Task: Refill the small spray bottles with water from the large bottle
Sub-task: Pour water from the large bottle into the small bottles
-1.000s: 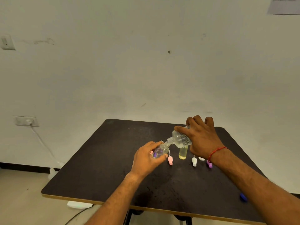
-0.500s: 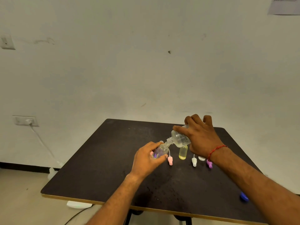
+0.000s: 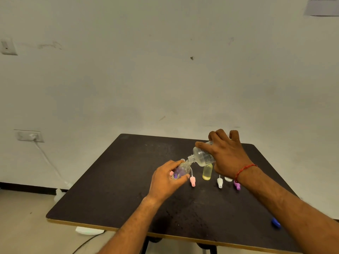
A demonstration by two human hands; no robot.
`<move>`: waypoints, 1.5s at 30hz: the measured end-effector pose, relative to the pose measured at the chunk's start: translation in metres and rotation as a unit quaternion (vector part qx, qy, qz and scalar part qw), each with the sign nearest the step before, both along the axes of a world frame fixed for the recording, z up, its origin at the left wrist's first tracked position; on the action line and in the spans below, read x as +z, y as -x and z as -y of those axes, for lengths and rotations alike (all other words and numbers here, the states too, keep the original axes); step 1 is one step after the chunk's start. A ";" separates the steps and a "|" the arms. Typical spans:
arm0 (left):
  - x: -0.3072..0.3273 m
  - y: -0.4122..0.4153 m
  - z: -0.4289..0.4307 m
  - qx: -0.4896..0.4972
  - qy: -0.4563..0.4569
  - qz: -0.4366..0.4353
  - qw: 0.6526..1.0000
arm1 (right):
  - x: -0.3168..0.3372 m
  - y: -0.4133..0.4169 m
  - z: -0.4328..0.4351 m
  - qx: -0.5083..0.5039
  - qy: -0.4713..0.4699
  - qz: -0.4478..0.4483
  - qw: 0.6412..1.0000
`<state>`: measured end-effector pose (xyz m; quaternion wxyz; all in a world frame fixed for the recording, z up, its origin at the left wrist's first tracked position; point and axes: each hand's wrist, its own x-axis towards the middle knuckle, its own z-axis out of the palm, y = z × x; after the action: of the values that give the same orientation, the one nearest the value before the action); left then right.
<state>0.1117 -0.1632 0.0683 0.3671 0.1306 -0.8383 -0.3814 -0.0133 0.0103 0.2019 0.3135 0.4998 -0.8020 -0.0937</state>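
Through the head camera I see a dark table (image 3: 113,189) standing against a pale wall. On the wall to the left are a wall socket (image 3: 29,136) with a white cable (image 3: 47,160) hanging from it and a switch (image 3: 7,47) higher up. A sheet of paper (image 3: 321,6) is at the top right corner.

Several small things lie on the tabletop near the hands. A small yellow bottle (image 3: 207,172) stands upright, its top partly hidden behind the large bottle. A pink spray cap (image 3: 192,181) with a thin white tube lies just left of it. To its right are a white spray cap (image 3: 219,182), a white lid (image 3: 228,179) and a purple cap (image 3: 237,185), the last two partly covered by the right wrist. A blue cap (image 3: 276,223) lies well apart, near the right forearm.

The left hand (image 3: 165,178) is curled around a small purple-tinted bottle (image 3: 180,170), holding it tilted above the table with its open neck pointing up and right. The fingers hide much of the bottle's body.

The right hand (image 3: 227,154), with a red thread bracelet (image 3: 245,169) at the wrist, grips the large bottle (image 3: 201,156) from above, thumb on the near side and fingers wrapped over the far side. The large bottle is clear and tipped down to the left, its mouth meeting the small bottle's neck. I cannot tell whether water is flowing.
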 end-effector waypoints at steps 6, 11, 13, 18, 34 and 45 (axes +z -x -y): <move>-0.004 0.000 0.003 -0.003 -0.015 0.001 1.000 | -0.022 0.000 -0.005 -0.011 0.036 0.061 0.997; -0.007 -0.002 0.011 -0.008 -0.029 0.001 1.000 | -0.046 -0.003 -0.008 -0.032 0.091 0.159 0.983; -0.008 -0.003 0.015 -0.007 -0.042 -0.002 0.999 | -0.055 -0.006 -0.009 -0.041 0.125 0.214 0.968; -0.013 -0.002 0.035 0.025 -0.071 0.021 0.997 | -0.073 -0.016 -0.016 -0.064 0.198 0.324 0.923; -0.059 0.038 0.106 0.154 -0.117 0.153 0.969 | -0.111 -0.010 -0.027 -0.082 0.271 0.443 0.851; -0.067 0.042 0.108 0.142 -0.140 0.144 0.969 | -0.121 0.011 -0.026 -0.089 0.288 0.452 0.840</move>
<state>0.0695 -0.2708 0.0015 0.2711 0.3519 -0.7934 -0.4162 -0.0242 0.0368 0.0805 0.0366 0.3004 -0.8865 0.3500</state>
